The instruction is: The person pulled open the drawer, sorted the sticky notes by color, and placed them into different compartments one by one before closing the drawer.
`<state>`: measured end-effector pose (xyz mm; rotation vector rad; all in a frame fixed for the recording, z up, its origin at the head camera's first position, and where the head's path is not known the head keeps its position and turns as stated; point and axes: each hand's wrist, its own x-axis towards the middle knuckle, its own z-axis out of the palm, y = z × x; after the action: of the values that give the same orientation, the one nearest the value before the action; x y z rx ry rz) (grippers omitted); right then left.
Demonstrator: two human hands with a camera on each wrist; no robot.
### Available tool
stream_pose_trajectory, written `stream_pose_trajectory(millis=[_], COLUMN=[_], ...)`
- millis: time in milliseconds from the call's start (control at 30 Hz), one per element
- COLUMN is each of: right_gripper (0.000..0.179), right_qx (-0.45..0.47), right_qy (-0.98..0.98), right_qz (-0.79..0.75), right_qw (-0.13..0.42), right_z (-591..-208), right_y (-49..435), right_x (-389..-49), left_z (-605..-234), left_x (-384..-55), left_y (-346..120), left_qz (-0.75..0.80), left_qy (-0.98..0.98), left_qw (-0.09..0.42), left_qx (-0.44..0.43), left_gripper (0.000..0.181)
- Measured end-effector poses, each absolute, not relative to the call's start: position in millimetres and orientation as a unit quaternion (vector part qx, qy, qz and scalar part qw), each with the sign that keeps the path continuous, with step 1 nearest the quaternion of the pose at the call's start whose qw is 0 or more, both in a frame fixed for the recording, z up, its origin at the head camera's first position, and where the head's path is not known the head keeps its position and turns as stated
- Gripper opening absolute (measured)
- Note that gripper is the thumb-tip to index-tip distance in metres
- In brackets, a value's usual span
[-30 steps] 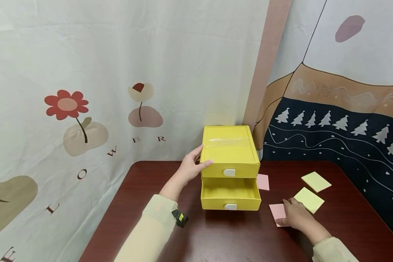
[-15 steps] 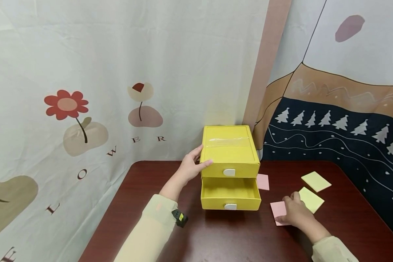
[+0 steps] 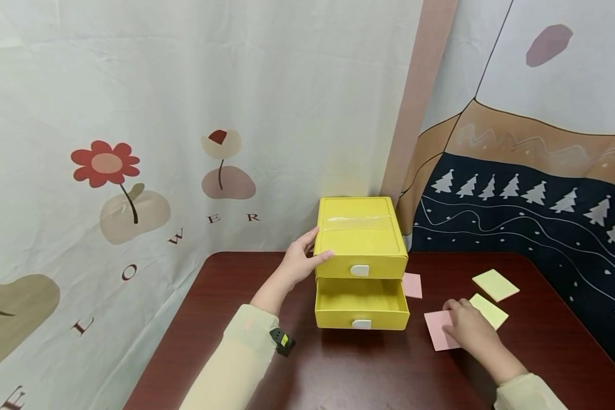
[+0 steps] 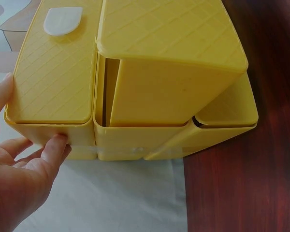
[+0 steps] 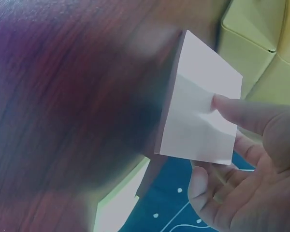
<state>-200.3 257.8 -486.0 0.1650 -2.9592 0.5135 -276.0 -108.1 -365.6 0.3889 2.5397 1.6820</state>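
Observation:
A yellow two-tier drawer box (image 3: 361,228) stands on the table, its lower drawer (image 3: 361,319) pulled out with nothing visible inside. My left hand (image 3: 297,259) grips the box's left front corner, thumb at the front and fingers against the side; the left wrist view shows these fingers (image 4: 55,145) bent on the yellow wall. To the right of the box, my right hand (image 3: 471,327) pinches a pink sticky note pad (image 3: 437,331). In the right wrist view the thumb lies on the face of the tilted pad (image 5: 203,116), with the other fingers behind it.
Two yellow sticky note pads (image 3: 495,285) lie on the dark red table (image 3: 338,376) at the right, the nearer partly hidden by my right hand. Another pink pad (image 3: 412,285) lies beside the box. Printed curtains hang behind the table.
My right hand has shifted slightly up and right and tilted the pink pad, more of which now shows. My left hand and the drawer box stay as they were.

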Motion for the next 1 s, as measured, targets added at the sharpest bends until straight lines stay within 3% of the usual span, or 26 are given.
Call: stream_pose_trajectory(millis=[467,1000], right_gripper=[0.016,0.022], right_qx=[0.061,0.091], right_qy=[-0.976,-0.928], right_qz=[0.187,0.181], right_qw=[0.096,0.314], right_z=[-471,-476], right_y=[255,249], right_x=[-193,-188], left_z=[-380,-379], left_x=[-286,-285], left_y=[-110,-110], left_qz=[0.550,0.545], left_qy=[0.825,0.830], left_qw=[0.026,0.027], left_qx=[0.126,0.119], left_gripper=[0.083,0.082])
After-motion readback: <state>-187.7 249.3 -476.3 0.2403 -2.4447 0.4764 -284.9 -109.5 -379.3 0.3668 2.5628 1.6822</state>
